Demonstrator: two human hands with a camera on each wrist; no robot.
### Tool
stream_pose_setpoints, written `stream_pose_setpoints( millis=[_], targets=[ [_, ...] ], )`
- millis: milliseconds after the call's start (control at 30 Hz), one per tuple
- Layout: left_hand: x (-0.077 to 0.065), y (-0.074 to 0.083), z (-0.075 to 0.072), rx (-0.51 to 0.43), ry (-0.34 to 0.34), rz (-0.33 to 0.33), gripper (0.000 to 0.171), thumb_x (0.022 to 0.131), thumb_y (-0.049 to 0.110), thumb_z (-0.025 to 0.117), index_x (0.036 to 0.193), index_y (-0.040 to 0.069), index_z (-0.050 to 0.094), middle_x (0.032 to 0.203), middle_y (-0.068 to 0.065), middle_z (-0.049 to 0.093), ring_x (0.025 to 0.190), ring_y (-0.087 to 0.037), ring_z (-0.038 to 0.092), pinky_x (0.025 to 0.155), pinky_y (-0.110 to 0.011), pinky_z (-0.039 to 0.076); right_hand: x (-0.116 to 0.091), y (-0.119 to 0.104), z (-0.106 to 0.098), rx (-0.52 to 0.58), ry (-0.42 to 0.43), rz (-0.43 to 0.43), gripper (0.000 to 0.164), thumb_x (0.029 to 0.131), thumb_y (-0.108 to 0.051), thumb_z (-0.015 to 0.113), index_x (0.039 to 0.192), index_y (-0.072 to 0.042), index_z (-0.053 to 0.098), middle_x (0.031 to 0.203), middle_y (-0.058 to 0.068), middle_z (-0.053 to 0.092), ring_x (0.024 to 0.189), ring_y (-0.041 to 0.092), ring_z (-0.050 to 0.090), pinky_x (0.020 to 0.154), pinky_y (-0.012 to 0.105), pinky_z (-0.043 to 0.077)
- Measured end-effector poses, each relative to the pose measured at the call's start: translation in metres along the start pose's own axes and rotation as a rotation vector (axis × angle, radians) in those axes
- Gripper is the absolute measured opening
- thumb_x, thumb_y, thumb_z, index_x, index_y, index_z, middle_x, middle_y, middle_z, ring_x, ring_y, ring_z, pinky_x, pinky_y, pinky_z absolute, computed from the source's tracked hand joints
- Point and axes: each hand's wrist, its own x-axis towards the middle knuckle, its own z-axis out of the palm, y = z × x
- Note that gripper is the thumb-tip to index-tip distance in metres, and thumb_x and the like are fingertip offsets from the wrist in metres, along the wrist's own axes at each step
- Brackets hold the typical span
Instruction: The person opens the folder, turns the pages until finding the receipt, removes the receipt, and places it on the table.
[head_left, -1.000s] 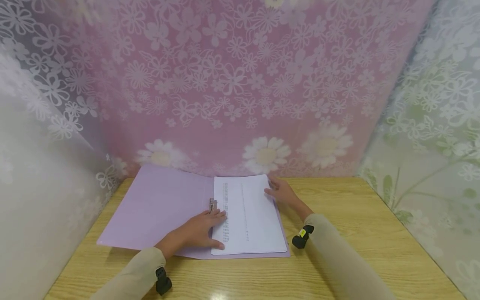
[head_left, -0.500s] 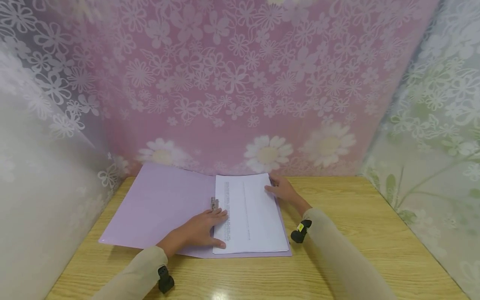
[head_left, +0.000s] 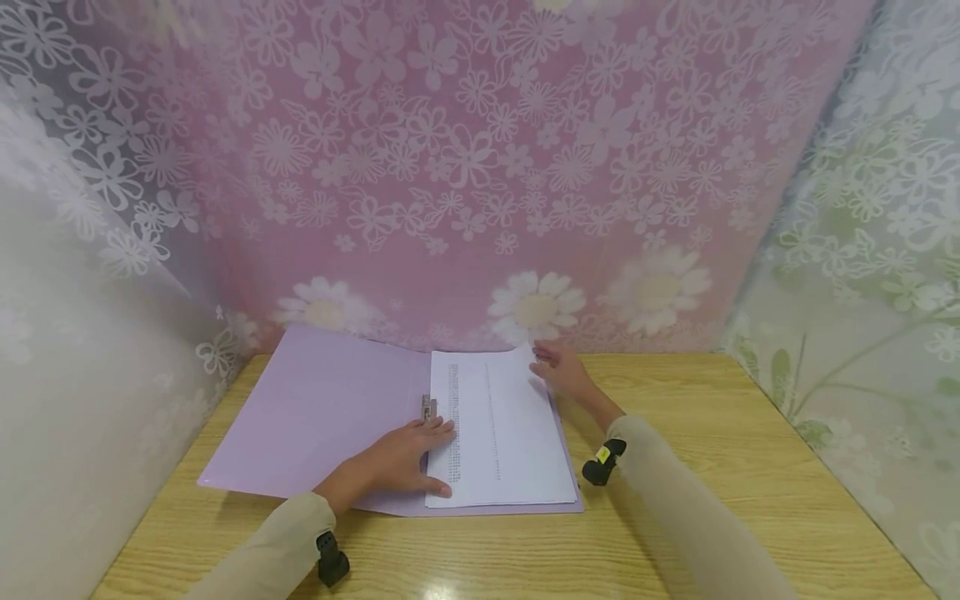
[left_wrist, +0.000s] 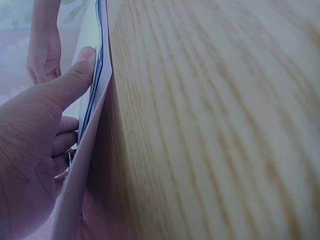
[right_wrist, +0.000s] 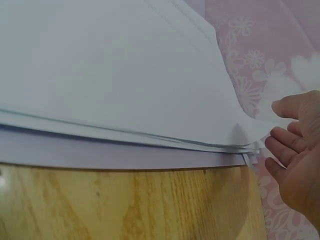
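A purple folder (head_left: pixel 322 408) lies open on the table, its left cover raised a little. On its right side is a stack of white printed paper (head_left: pixel 517 433), beside a metal clip (head_left: pixel 428 407) at the spine. My left hand (head_left: pixel 397 460) rests on the stack's left edge, fingers and thumb spread. At the far right corner is my right hand (head_left: pixel 568 375), its fingers touching the lifted corner of the top paper. The right wrist view shows that hand (right_wrist: pixel 300 155) with the thumb apart from the fingers and the sheet's corner (right_wrist: pixel 260 131) bent upward.
The wooden table (head_left: pixel 675 433) extends right of the folder and in front of it. A pink floral backdrop (head_left: pixel 465 183) stands right behind the folder, with pale floral sheets at both sides. A black wrist camera (head_left: pixel 603 462) sits on each sleeve.
My right hand's thumb has come off the top of the paper, and its fingers have moved up at the far corner, which now bends upward. The left hand stays on the stack.
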Motion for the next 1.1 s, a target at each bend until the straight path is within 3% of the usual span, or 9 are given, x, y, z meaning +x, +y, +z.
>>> stream_pose_setpoints(
  millis=[133,267,500,667,867,1100],
  targets=[
    [0.0,0.0,0.0,-0.001,-0.005,0.003,0.096,0.082,0.063,0.075,0.154,0.009,0.044,0.163,-0.006,0.039,0.154,-0.029,0.033,0.126,-0.05,0.027,-0.004,-0.001,-0.002,0.071,0.009,-0.044,0.054,0.101,-0.003,0.06,0.148,0.015,0.039,0.143,0.036,0.052,0.133,0.049,0.054,0.109,0.051,0.048],
    [0.0,0.0,0.0,-0.002,-0.01,0.005,0.095,0.082,0.063,0.075,0.154,0.008,0.044,0.163,-0.006,0.039,0.154,-0.029,0.032,0.126,-0.05,0.026,-0.013,-0.005,-0.005,0.109,-0.015,-0.08,0.052,0.102,-0.002,0.058,0.148,0.014,0.04,0.147,0.035,0.049,0.133,0.05,0.053,0.106,0.045,0.052],
    [0.0,0.001,-0.001,-0.007,-0.004,0.01,0.095,0.082,0.062,0.076,0.154,0.008,0.045,0.162,-0.006,0.04,0.154,-0.029,0.033,0.126,-0.051,0.026,-0.036,-0.015,-0.011,0.203,-0.155,-0.066,0.048,0.107,-0.01,0.051,0.15,0.008,0.042,0.15,0.033,0.047,0.133,0.05,0.053,0.105,0.049,0.052],
    [0.0,0.002,-0.002,-0.013,-0.007,0.011,0.095,0.082,0.062,0.076,0.153,0.007,0.046,0.162,-0.007,0.04,0.153,-0.03,0.034,0.126,-0.051,0.026,-0.051,-0.019,-0.01,0.167,-0.226,-0.021,0.05,0.108,-0.02,0.052,0.153,0.0,0.043,0.157,0.027,0.042,0.139,0.047,0.049,0.108,0.049,0.049],
    [0.0,0.002,-0.002,-0.017,-0.017,0.011,0.095,0.082,0.062,0.076,0.153,0.007,0.045,0.162,-0.008,0.04,0.154,-0.031,0.032,0.126,-0.051,0.025,-0.065,-0.021,-0.005,0.118,-0.309,-0.079,0.05,0.107,-0.019,0.052,0.155,-0.007,0.043,0.153,0.026,0.048,0.131,0.044,0.059,0.109,0.05,0.05],
    [0.001,0.004,-0.004,-0.047,-0.022,-0.014,0.095,0.081,0.06,0.077,0.153,0.007,0.046,0.163,-0.008,0.04,0.154,-0.032,0.032,0.126,-0.052,0.025,-0.075,-0.031,0.006,0.096,-0.368,-0.136,0.058,0.103,-0.017,0.061,0.157,-0.015,0.041,0.158,0.019,0.046,0.136,0.041,0.055,0.106,0.041,0.053]
  ],
)
